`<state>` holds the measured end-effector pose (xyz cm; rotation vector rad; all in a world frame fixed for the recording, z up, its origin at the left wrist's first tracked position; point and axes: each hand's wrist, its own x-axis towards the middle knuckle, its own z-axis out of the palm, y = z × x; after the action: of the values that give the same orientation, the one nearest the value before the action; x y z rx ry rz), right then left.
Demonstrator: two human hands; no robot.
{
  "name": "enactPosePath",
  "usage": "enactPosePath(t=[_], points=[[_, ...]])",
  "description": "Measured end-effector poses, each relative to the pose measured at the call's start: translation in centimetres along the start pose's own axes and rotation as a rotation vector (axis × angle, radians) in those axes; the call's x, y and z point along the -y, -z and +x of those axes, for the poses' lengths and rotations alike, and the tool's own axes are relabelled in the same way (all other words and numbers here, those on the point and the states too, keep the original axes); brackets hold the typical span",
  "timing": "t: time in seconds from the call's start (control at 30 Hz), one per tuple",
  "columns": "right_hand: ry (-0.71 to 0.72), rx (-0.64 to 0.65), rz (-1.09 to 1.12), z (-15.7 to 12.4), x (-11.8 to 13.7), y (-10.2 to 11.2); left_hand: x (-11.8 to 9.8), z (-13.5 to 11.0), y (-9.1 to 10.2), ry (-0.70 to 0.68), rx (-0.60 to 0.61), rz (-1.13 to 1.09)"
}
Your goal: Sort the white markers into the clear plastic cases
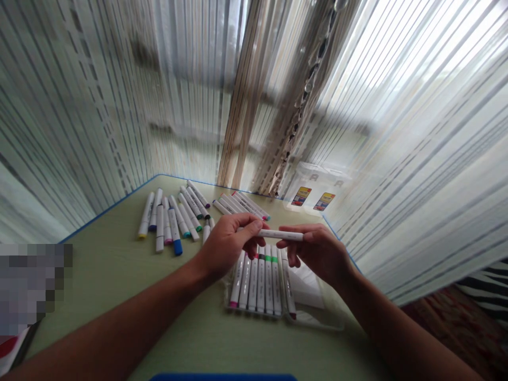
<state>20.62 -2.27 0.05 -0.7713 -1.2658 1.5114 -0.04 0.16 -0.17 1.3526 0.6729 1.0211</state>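
Note:
A white marker (281,234) is held level between my two hands, above a clear plastic case. My left hand (234,238) pinches its left end between thumb and fingers. At the other end, the fingers of my right hand (323,248) are closed on the marker's tip. Below them, the clear case (333,320) lies open, with a row of white markers (261,288) standing side by side in its left part. Some of these show green, black, red or pink bands. One marker (289,291) with a dark end lies slanted at the row's right. My hands hide the row's far ends.
Several loose markers (174,219) with coloured ends lie at the table's left back. Another group (242,203) lies behind my left hand. A clear case lid with two yellow labels (313,188) stands at the right back. String curtains (190,106) hang along the table's (190,328) blue edge.

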Motion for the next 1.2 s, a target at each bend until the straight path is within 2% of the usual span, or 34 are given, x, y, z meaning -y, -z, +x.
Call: enactPosePath(t=[0.27, 0.53, 0.67, 0.9, 1.2], points=[[0.009, -0.042, -0.024, 0.1, 0.0, -0.2, 0.0, 0.0, 0.0, 0.000, -0.016, 0.000], [0.040, -0.130, -0.070, 0.4, -0.5, -0.1, -0.1, -0.3, 0.0, -0.043, 0.066, 0.012], [0.061, -0.145, -0.107, 0.5, -0.7, 0.1, -0.3, -0.4, -0.1, -0.077, 0.049, 0.139], [0.075, -0.136, -0.313, 0.4, -0.9, -0.4, -0.2, -0.6, -0.3, -0.066, 0.049, 0.322], [0.035, -0.145, -0.376, 0.5, -0.8, -0.9, 0.0, -0.6, -0.4, -0.049, 0.099, 0.336]])
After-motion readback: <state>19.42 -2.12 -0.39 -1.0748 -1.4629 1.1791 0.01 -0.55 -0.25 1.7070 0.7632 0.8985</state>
